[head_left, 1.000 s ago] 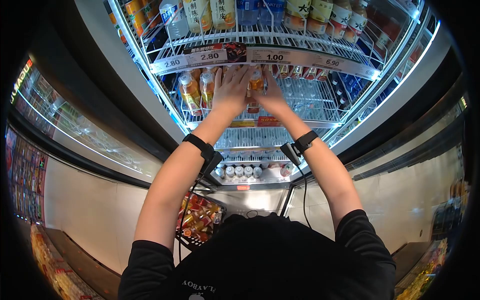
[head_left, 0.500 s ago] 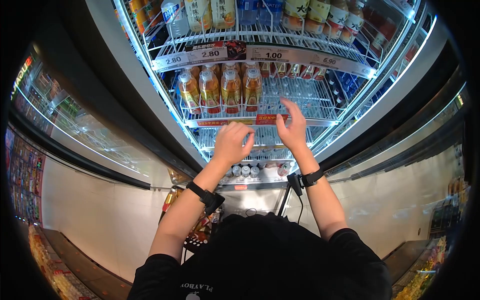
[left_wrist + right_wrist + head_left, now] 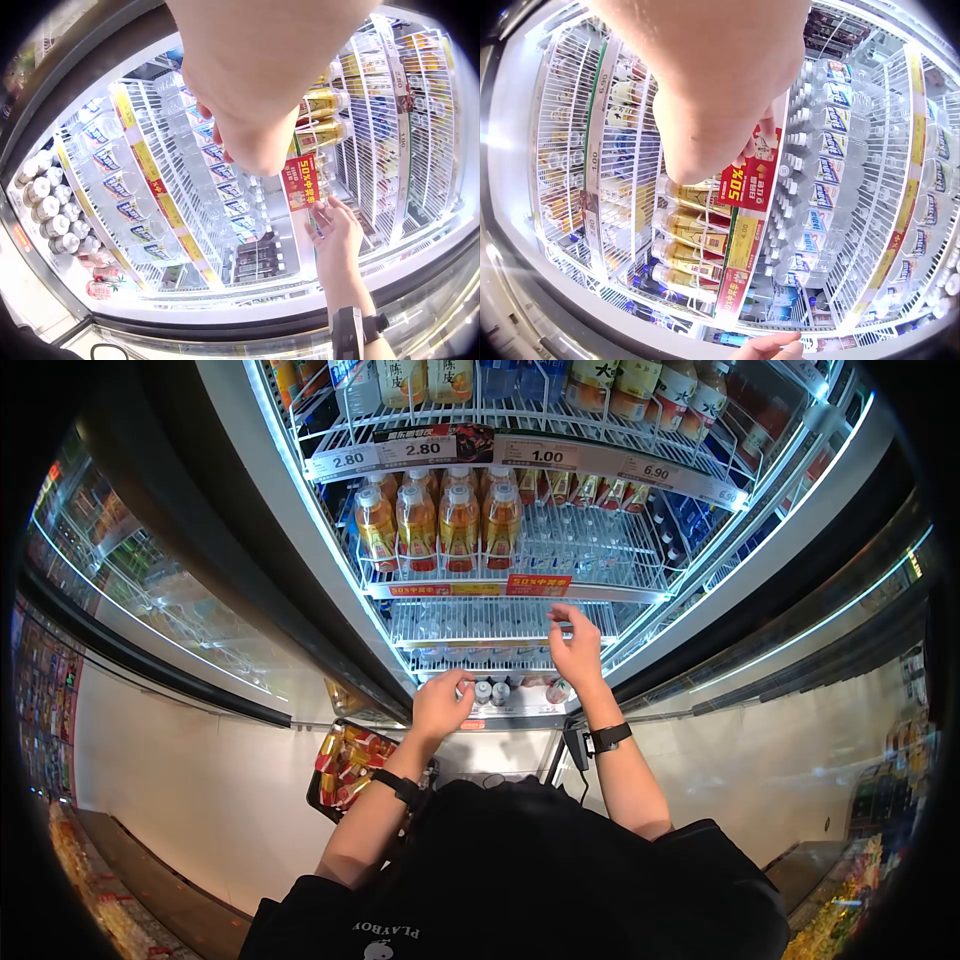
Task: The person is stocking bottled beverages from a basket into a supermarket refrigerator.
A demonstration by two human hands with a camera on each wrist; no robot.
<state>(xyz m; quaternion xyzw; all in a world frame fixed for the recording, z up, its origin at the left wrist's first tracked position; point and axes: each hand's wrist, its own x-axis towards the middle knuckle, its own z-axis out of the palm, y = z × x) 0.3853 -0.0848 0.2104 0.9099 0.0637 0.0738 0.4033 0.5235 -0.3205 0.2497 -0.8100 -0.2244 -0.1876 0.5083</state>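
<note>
Amber bottles (image 3: 459, 528) with white caps stand in a front row on the left part of the cooler's middle shelf. My left hand (image 3: 441, 705) hangs low before the cooler's bottom edge, fingers loosely bent, holding nothing. Higher and to the right, my right hand (image 3: 577, 647) hovers in front of the lower shelf, fingers relaxed and empty. In the left wrist view the right hand (image 3: 339, 234) appears just below a red promotion card (image 3: 301, 182). The amber bottles (image 3: 697, 231) lie beside the large hand in the right wrist view.
A dark basket (image 3: 313, 797) of red and amber bottles stands on the floor at lower left. Clear water bottles (image 3: 827, 180) fill a neighbouring shelf. Price rails (image 3: 547, 454) run along the shelf edges, and the cooler door (image 3: 215, 575) stands at the left.
Both hands have left the bottle in the amber front row and come down towards the body, empty. The left has dropped lower than the right. The basket shows more fully.
</note>
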